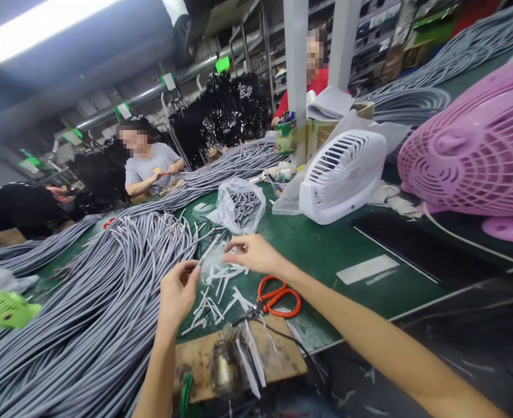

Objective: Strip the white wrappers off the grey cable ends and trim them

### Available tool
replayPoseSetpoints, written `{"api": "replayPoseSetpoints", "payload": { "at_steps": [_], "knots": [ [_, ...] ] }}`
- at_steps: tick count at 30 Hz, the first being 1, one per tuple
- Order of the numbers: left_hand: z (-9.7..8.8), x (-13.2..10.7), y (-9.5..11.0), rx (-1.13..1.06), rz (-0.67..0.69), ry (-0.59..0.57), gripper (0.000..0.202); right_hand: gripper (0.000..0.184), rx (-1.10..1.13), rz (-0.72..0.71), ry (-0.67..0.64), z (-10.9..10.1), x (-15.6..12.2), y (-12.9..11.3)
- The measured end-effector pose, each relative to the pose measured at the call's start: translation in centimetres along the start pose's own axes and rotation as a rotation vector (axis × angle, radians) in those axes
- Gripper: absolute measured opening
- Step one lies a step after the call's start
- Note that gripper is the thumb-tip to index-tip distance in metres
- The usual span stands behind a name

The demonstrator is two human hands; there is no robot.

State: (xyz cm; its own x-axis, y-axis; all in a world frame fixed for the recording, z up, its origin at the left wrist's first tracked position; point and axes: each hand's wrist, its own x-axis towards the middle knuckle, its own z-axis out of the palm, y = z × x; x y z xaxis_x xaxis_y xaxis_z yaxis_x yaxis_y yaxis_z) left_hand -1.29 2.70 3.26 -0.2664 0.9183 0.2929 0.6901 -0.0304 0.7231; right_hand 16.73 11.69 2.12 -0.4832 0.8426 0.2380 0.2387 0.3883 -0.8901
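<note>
My left hand (179, 290) is closed in a pinch around a thin grey cable (208, 251), whose end slants up and to the right from the fingertips. Just to the right, my right hand (251, 253) has its fingers curled toward the thumb; anything between them is too small to make out. Beneath both hands, short white strips (215, 306) lie scattered on the green table (313, 249). A clear plastic bag (241, 204) of small dark grey tubes sits just beyond. Orange-handled scissors (279, 296) rest below my right hand.
A large bundle of grey cables (108, 302) covers the left side. Right stand a white fan (343, 177) and a pink fan (469, 145). A wooden board (278, 348) with a metal device (226, 366) lies at the front edge. Two people (152, 165) are across the table.
</note>
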Motion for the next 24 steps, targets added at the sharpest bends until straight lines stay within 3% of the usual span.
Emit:
{"api": "replayPoseSetpoints", "payload": {
  "at_steps": [4, 9, 14, 16, 19, 20, 21, 24],
  "knots": [
    [1.4, -0.2, 1.3, -0.203, -0.01, -0.095, 0.024, 0.018, 0.284, -0.037, 0.086, 3.0, -0.6, -0.3],
    [2.8, -1.4, 0.4, -0.142, 0.127, 0.003, 0.021, 0.026, 0.443, 0.019, 0.222, 3.8, 0.0, 0.6],
    [3.0, -1.8, 0.1, -0.092, 0.163, 0.081, 0.022, 0.038, 0.417, 0.074, 0.662, 1.9, 0.8, 1.3],
    [3.0, -1.9, 0.1, -0.09, 0.17, 0.101, 0.022, 0.039, 0.452, 0.094, 0.548, 1.7, 0.5, 0.9],
    [2.9, -2.0, 0.2, -0.074, 0.212, 0.055, 0.022, 0.039, 0.524, 0.134, 0.137, 2.4, -0.1, 0.1],
    [3.0, -2.1, 0.2, -0.062, 0.227, 0.038, 0.023, 0.037, 0.526, 0.131, 0.079, 2.6, -0.2, 0.0],
    [3.0, -2.1, 0.2, -0.048, 0.239, 0.029, 0.023, 0.035, 0.521, 0.125, 0.1, 2.8, -0.2, 0.1],
    [3.2, -2.1, 0.2, -0.024, 0.248, 0.035, 0.022, 0.03, 0.508, 0.128, 0.372, 2.1, 0.3, 0.9]
  ]
}}
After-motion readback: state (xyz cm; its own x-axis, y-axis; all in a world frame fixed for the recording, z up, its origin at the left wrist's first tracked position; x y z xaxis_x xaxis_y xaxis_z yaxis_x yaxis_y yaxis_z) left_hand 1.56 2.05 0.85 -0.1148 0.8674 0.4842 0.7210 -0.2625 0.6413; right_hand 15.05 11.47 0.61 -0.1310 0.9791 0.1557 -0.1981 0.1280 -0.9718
